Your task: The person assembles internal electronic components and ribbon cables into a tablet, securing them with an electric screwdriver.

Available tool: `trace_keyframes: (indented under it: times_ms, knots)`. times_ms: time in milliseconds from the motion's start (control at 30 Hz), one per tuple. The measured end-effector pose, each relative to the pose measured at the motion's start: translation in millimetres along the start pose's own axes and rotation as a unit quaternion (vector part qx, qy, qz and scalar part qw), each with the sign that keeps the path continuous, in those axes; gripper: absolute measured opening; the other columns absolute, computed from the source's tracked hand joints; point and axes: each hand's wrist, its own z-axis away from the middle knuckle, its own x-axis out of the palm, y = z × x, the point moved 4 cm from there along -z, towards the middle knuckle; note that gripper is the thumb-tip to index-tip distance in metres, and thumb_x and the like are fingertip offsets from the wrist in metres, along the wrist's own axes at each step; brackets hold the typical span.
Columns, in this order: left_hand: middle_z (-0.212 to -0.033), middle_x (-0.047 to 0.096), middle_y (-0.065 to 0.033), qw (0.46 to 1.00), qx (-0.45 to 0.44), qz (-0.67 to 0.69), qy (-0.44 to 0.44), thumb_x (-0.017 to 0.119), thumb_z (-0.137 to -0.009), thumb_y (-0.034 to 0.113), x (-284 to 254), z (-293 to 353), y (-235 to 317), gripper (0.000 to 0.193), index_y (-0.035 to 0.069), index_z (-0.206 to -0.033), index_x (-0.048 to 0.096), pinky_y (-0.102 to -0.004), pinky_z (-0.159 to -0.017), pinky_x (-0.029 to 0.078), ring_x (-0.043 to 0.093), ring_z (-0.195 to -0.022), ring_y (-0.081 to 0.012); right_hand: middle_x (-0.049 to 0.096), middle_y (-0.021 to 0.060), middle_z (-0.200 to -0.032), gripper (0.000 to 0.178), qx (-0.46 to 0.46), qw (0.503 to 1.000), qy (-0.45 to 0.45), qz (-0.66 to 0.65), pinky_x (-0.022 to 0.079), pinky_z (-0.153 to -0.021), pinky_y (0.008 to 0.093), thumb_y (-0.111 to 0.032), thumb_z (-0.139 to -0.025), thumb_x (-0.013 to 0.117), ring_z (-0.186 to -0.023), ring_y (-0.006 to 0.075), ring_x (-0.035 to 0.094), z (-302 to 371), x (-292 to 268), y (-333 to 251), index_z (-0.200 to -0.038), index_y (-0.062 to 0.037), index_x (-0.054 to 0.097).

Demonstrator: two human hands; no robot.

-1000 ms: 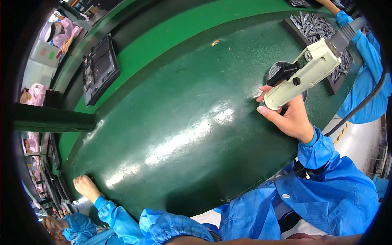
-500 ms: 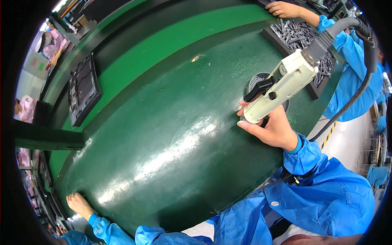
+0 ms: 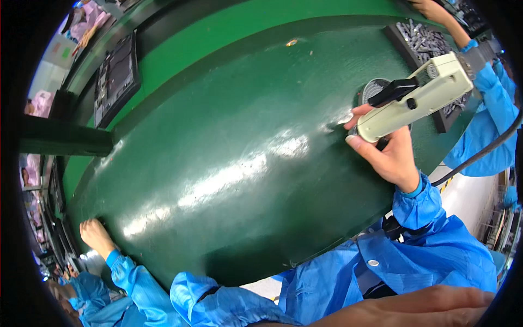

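Observation:
My right hand [image 3: 388,156] is closed around the lower end of a cream hand tool [image 3: 422,98], thumb at its tip. The tool has a black lever [image 3: 393,92] and a thick dark cable at its upper end; its body hides part of my fingers. Behind it, a round grey mesh-like disc [image 3: 372,87] lies partly covered on the green table mat [image 3: 234,131]. My left hand [image 3: 397,308] is raised close to the camera at the lower edge, its visible fingers stretched out together, with nothing visible in it. The bent left sleeve [image 3: 229,305] leads toward it.
A dark tray of small grey parts [image 3: 422,41] stands at far right, beside a co-worker's arm [image 3: 444,16]. Another co-worker's curled hand [image 3: 97,237] rests at the mat's left end. A black frame-like panel [image 3: 117,79] and a dark post [image 3: 65,136] are at left.
The view has shifted, so table and tool appear higher and farther right. My left hand has come into view at the lower edge. My right hand stays on the tool.

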Motion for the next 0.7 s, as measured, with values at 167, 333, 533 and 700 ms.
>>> trace_keyframes:
  times_ms: [167, 333, 533, 700]
  knots:
    - [-0.067, 0.060, -0.0119, 1.000, -0.015, -0.025, -0.003, 0.050, -0.071, 0.003, 4, 4, 3, 0.015, 0.005, -0.058, 0.057, -0.0345, -0.069, 0.048, 0.059, -0.069, -0.0256, 0.064, 0.0019, -0.078, 0.037, -0.009, 1.000, -0.005, -0.010, 0.043, -0.053, 0.0201, -0.011, -0.073, 0.074, -0.060, 0.0046, 0.054, 0, 2, 0, -0.105, -0.0022, 0.059]
    - [-0.066, 0.059, -0.0129, 1.000, -0.001, -0.026, 0.005, 0.050, -0.074, 0.004, 10, 12, -4, 0.016, 0.003, -0.060, 0.057, -0.0373, -0.066, 0.047, 0.059, -0.070, -0.0266, 0.062, 0.0043, -0.073, 0.035, -0.024, 1.000, -0.011, -0.004, 0.046, -0.051, 0.0224, -0.018, -0.073, 0.074, -0.055, 0.0092, 0.056, -2, 0, 7, -0.102, -0.0027, 0.062]
    - [-0.069, 0.060, -0.0106, 0.998, -0.019, -0.067, 0.011, 0.050, -0.072, 0.003, -8, 3, -2, 0.015, 0.004, -0.059, 0.058, -0.0333, -0.069, 0.047, 0.059, -0.072, -0.0243, 0.064, 0.0118, -0.072, 0.032, -0.035, 0.999, -0.021, 0.024, 0.049, -0.050, 0.0301, -0.026, -0.074, 0.072, -0.056, 0.0218, 0.063, 0, -9, 0, -0.094, -0.0026, 0.063]
    - [-0.082, 0.064, -0.0046, 0.538, -0.021, 0.836, -0.102, 0.045, -0.087, 0.012, -229, -84, 126, 0.017, 0.006, -0.085, 0.060, -0.0292, -0.070, 0.046, 0.057, -0.074, -0.0193, 0.062, 0.0130, -0.067, 0.031, -0.032, 0.997, -0.043, 0.050, 0.048, -0.051, 0.0349, -0.031, -0.075, 0.071, -0.053, 0.0279, 0.060, 0, 1, 5, -0.086, -0.0028, 0.063]
